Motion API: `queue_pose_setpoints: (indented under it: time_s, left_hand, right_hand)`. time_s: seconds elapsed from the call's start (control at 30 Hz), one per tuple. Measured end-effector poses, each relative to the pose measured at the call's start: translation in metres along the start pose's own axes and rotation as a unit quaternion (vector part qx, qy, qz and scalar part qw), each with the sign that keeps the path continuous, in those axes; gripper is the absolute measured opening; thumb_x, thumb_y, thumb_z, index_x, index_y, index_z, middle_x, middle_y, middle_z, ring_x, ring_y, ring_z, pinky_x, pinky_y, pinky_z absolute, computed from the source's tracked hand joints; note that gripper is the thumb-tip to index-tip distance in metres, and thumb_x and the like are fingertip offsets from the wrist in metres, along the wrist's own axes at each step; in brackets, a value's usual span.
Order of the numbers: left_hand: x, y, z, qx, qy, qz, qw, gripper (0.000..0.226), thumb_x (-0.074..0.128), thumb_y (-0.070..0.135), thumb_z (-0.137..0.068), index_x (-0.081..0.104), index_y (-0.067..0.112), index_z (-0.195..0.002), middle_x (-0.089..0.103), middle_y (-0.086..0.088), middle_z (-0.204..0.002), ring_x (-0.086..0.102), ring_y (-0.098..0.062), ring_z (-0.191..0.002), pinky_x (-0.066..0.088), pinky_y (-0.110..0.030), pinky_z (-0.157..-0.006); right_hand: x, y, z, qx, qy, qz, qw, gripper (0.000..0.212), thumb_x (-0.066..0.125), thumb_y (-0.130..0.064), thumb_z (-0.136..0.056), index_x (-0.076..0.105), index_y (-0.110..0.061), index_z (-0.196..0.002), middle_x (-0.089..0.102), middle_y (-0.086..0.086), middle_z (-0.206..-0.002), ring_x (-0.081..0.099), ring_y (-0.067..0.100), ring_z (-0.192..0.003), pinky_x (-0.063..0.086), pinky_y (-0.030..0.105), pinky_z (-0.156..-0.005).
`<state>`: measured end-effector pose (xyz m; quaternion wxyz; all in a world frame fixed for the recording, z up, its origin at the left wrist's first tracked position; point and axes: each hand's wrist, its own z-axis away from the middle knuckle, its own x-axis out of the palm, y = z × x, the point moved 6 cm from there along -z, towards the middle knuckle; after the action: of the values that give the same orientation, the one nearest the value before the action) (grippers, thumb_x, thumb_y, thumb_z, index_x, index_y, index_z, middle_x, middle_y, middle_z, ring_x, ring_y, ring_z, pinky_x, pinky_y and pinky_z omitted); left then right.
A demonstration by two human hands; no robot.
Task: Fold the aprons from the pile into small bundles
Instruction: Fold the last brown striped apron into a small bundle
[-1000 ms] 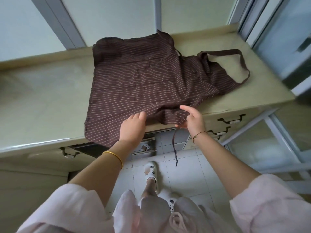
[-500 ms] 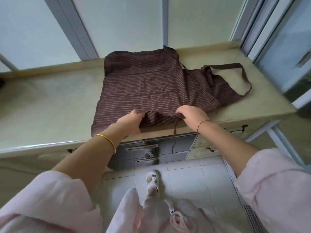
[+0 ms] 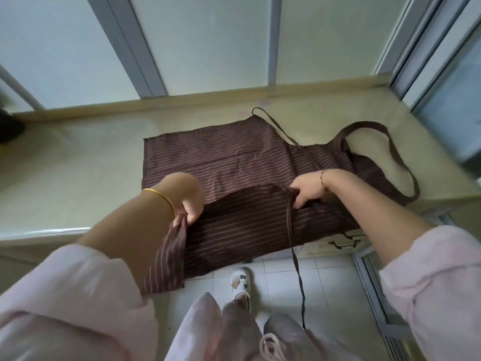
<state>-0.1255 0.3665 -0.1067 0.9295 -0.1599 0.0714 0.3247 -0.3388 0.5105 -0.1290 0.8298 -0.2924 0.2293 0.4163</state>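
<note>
A brown apron with thin pale stripes lies spread on the pale green countertop. Its neck loop rests at the right. My left hand grips the near hem at the left and lifts it above the counter edge; a flap hangs down below that hand. My right hand grips the near edge at the right, where a waist tie starts and dangles toward the floor. The lifted edge is raised between both hands, over the part still lying flat.
Frosted window panes with grey frames rise behind the counter. A dark object sits at the counter's far left. Drawers with dark handles are under the counter at right. My white sandal stands on the tiled floor.
Both hands have taken hold of the apron's near edge and lifted it up off the counter front. The far part now lies flatter and squarer.
</note>
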Motion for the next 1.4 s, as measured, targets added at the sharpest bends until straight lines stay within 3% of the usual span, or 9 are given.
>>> queue_pose_setpoints:
  time_s: [0.1,0.3,0.6,0.77,1.0,1.07,1.27,1.33,1.4]
  left_hand:
    - [-0.046,-0.029,0.009,-0.036,0.079,-0.024,0.996,0.041,0.043,0.006,-0.097,0.041,-0.002,-0.137,0.063,-0.015,-0.117,0.062,-0.017,-0.064,0.05,-0.022,-0.05]
    - [-0.163,-0.088,-0.028,-0.05,0.305,-0.014,0.951,0.027,0.042,0.001,-0.094,0.055,-0.001,-0.118,0.057,-0.007,-0.082,0.056,-0.026,-0.088,0.051,-0.032,-0.08]
    - [-0.239,-0.09,-0.144,-0.006,0.419,0.078,0.905,0.033,0.047,0.006,-0.092,0.048,0.011,-0.124,0.053,-0.011,-0.12,0.051,-0.03,-0.113,0.043,-0.041,-0.089]
    - [-0.279,-0.053,-0.152,0.074,0.472,0.104,0.872,0.032,0.045,0.027,-0.097,0.049,0.009,-0.123,0.05,-0.013,-0.124,0.046,-0.032,-0.115,0.039,-0.043,-0.096]
    - [-0.306,0.013,-0.148,0.185,0.479,0.099,0.853,0.03,0.048,0.029,-0.097,0.05,0.011,-0.12,0.052,-0.011,-0.119,0.049,-0.029,-0.11,0.044,-0.04,-0.092]
    - [-0.31,0.017,-0.15,0.182,0.478,0.1,0.853,0.027,0.047,0.027,-0.098,0.052,0.01,-0.119,0.052,-0.011,-0.117,0.049,-0.03,-0.108,0.045,-0.04,-0.09]
    - [-0.319,0.021,-0.16,0.166,0.422,0.106,0.885,0.025,0.043,0.021,-0.099,0.051,0.009,-0.119,0.05,-0.013,-0.119,0.048,-0.031,-0.11,0.045,-0.041,-0.092]
    - [-0.322,0.023,-0.161,0.161,0.408,0.105,0.892,0.024,0.044,0.017,-0.099,0.05,0.008,-0.12,0.049,-0.014,-0.12,0.047,-0.031,-0.111,0.044,-0.041,-0.094]
    - [-0.323,0.023,-0.162,0.156,0.402,0.106,0.896,0.024,0.044,0.015,-0.098,0.05,0.007,-0.12,0.049,-0.014,-0.12,0.047,-0.031,-0.112,0.043,-0.041,-0.095]
  right_hand:
    - [-0.051,-0.012,-0.01,-0.027,0.087,-0.079,0.993,0.018,0.065,-0.011,-0.084,0.059,-0.023,-0.072,0.063,0.001,-0.084,0.06,0.022,-0.083,0.049,0.033,-0.081]
    - [-0.154,-0.023,-0.078,0.049,0.154,-0.08,0.984,0.021,0.058,-0.011,-0.09,0.062,-0.006,-0.11,0.061,0.009,-0.107,0.057,0.026,-0.099,0.042,0.027,-0.079]
    - [-0.186,0.004,-0.179,0.229,0.397,0.048,0.888,0.032,0.058,-0.022,-0.091,0.048,-0.011,-0.119,0.053,0.011,-0.116,0.053,0.028,-0.103,0.046,0.037,-0.079]
    - [-0.13,-0.002,-0.192,0.222,0.22,-0.126,0.942,0.047,0.038,-0.063,-0.09,0.052,-0.017,-0.094,0.059,0.004,-0.091,0.058,0.024,-0.079,0.045,0.031,-0.065]
    - [-0.13,-0.002,-0.197,0.202,0.214,-0.132,0.947,0.018,0.044,-0.028,-0.093,0.054,-0.013,-0.095,0.062,0.005,-0.091,0.062,0.025,-0.081,0.044,0.03,-0.063]
    - [-0.13,0.007,-0.198,0.184,0.143,-0.423,0.876,0.016,0.04,-0.022,-0.094,0.049,-0.01,-0.089,0.064,0.007,-0.069,0.061,0.02,-0.055,0.045,0.026,-0.053]
    - [-0.219,0.048,-0.183,-0.095,0.133,-0.928,0.335,0.058,0.031,-0.05,-0.098,0.057,-0.001,-0.115,0.068,0.015,-0.1,0.069,0.019,-0.073,0.057,0.027,-0.065]
    - [-0.245,0.089,-0.182,-0.114,0.242,-0.926,0.267,0.069,0.022,-0.057,-0.097,0.036,-0.005,-0.141,0.049,0.016,-0.137,0.055,0.029,-0.119,0.044,0.043,-0.098]
    - [-0.248,0.121,-0.184,-0.034,0.318,-0.891,0.321,0.066,0.021,-0.054,-0.098,0.029,-0.008,-0.145,0.042,0.013,-0.144,0.042,0.029,-0.131,0.034,0.043,-0.107]
